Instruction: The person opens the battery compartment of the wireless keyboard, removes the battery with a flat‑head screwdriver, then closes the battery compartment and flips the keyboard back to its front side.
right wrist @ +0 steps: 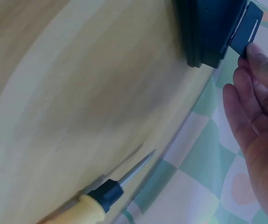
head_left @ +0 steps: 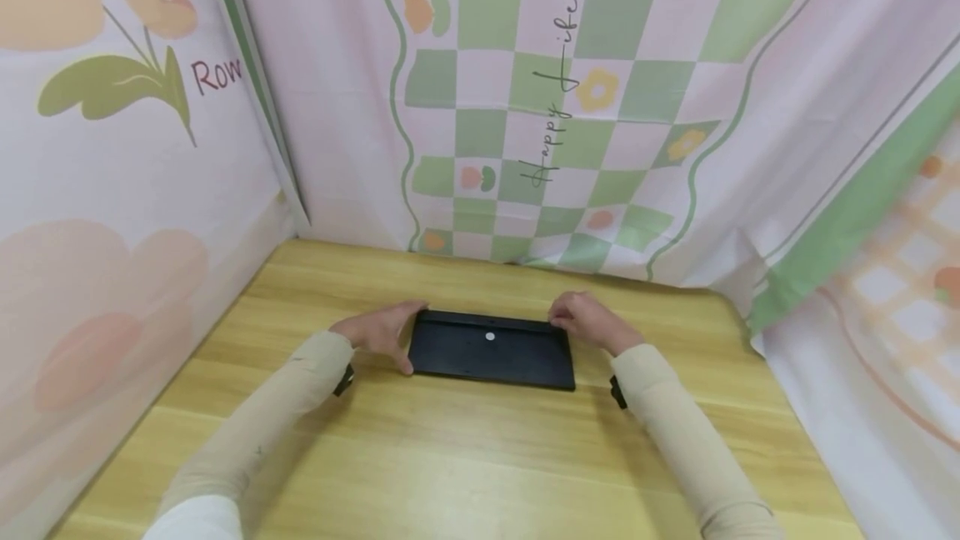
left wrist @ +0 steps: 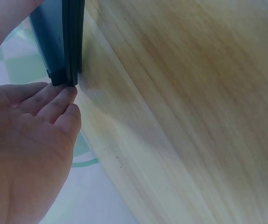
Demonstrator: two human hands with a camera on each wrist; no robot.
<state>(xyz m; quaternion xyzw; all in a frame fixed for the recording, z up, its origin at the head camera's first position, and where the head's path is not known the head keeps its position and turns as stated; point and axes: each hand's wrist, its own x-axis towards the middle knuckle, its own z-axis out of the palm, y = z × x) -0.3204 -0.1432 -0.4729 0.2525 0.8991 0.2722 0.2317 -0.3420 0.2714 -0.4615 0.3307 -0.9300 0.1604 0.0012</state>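
Note:
A black flat rectangular panel [head_left: 517, 361] with a small round white sticker lies on the wooden table. A narrow hinged flap [right wrist: 247, 29] stands up along its far edge. My left hand [head_left: 381, 336] spans the panel's left end, thumb at the near corner and fingers at the far one. In the left wrist view, the fingertips of that hand [left wrist: 36, 121] meet the panel's edge [left wrist: 68, 46]. At the far right corner my right hand [head_left: 588, 322] pinches the flap's end between thumb and forefinger, the other fingers loosely bent.
A screwdriver-like tool [right wrist: 99, 198] with a yellow handle, black collar and thin metal shaft lies near the table's far edge in the right wrist view. Printed curtains [head_left: 540, 107] hang behind the table [head_left: 465, 457] and along both sides.

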